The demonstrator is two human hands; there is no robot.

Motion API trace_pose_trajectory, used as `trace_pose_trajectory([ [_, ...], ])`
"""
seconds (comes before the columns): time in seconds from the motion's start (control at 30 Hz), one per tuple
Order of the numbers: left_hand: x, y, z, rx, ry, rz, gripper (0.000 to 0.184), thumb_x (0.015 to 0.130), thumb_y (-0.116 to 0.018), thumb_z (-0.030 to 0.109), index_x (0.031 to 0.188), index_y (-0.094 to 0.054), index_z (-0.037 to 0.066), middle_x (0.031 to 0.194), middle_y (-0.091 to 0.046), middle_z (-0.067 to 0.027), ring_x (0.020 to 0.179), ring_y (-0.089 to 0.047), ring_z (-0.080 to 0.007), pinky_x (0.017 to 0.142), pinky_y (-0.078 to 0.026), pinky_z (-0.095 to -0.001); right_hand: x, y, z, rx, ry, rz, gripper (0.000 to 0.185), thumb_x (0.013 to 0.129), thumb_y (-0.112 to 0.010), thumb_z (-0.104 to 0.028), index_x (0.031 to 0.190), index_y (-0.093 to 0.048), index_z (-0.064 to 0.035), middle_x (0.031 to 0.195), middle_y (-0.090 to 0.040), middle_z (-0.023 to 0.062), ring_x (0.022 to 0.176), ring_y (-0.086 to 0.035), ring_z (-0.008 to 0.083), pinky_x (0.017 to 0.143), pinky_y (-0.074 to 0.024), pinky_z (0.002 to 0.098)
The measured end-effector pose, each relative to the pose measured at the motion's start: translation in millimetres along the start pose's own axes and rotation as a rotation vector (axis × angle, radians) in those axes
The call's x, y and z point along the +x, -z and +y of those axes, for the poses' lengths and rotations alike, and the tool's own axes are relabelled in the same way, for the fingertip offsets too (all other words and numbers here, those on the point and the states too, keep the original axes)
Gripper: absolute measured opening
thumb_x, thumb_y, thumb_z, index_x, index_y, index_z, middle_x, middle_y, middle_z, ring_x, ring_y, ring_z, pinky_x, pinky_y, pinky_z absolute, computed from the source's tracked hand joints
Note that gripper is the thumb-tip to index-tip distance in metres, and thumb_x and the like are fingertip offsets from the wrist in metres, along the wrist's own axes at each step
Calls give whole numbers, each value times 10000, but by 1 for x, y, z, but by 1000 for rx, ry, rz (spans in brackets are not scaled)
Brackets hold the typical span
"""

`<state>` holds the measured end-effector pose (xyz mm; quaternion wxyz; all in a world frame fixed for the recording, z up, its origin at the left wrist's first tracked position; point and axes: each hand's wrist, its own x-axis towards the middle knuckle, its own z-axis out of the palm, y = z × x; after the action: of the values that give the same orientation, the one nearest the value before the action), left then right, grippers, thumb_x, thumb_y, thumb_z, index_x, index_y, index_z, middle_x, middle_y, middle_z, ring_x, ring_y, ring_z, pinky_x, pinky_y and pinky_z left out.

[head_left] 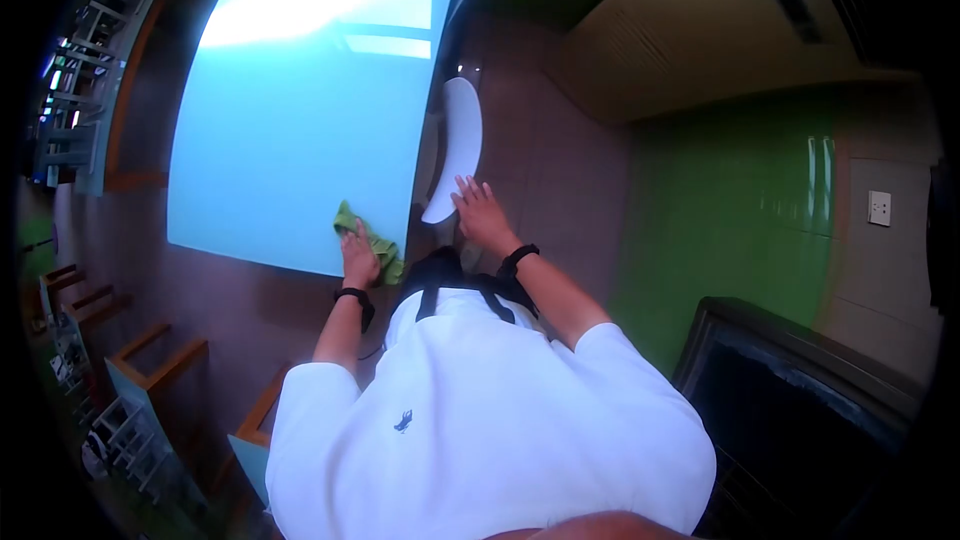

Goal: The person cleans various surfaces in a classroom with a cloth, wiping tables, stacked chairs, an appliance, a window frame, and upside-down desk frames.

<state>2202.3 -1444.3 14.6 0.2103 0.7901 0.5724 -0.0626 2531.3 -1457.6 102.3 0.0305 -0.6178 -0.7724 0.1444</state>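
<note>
In the head view, a person in a white shirt (500,410) stands at the near end of a pale blue bench (290,150). The left hand (358,256) is on a crumpled green cloth (386,254), fingers laid over it, holding it against the top. The cloth lies at the near right corner of the bench, one part of it showing ahead of the fingers and the rest bunched to the right of the hand.

The right hand (484,217) is apart from the cloth, its fingers extended and slightly spread, the tips at the near end of a curved white chair back (463,130) beside the bench's right side. Whether it grips the chair back cannot be told. Each wrist wears a dark band, one on the left (358,304) and another on the right.

Bright glare covers the far end of the bench. To the right are a green wall panel (720,220), a white wall socket (879,208) and a large beige unit (700,30); a dark-framed object (800,410) sits at lower right. Furniture with orange-brown edges (180,360) fills the left side.
</note>
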Motion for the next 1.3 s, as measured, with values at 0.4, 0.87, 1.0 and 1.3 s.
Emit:
trace_pose_trajectory([
  [0.4, 18, -1, 47, -114, 204, 253, 884, 794, -579, 72, 1509, -65, -6, 1358, -353, -354, 1305, -325, -488, 1130, -220, -527, -54, 11, 53, 52, 61, -77, 475, 926, -502, -114, 1394, -426, -133, 1480, -372, 160, 1340, -402, 354, 1083, -367, 427],
  [0.87, -9, -21, 150, -470, 478, 492, 358, 767, -545, -21, 1111, -640, -27, 1093, -623, -239, 1075, -547, -421, 966, -408, -473, -19, 40, 145, 478, 385, -104, 258, 912, -546, -170, 1151, -572, -76, 1285, -523, 155, 1102, -564, 322, 992, -404, 499],
  [1.0, -30, -24, 195, -481, 788, 349, 313, 731, -564, 22, 1015, -687, -29, 992, -679, -228, 982, -624, -400, 907, -466, -450, 6, 66, 274, 512, 125, 59, 283, 906, -545, -153, 1177, -582, -80, 1093, -618, 134, 1084, -571, 320, 972, -413, 466],
  [1.3, 97, 151, 347, -706, 590, 1003, 467, 765, -535, -41, 1232, -548, -40, 1148, -632, -199, 1024, -627, -297, 914, -488, -370, -32, 275, 495, 379, -517, 1102, 341, 939, -578, -221, 1210, -509, -26, 1105, -550, 138, 1024, -545, 269, 902, -427, 398],
])
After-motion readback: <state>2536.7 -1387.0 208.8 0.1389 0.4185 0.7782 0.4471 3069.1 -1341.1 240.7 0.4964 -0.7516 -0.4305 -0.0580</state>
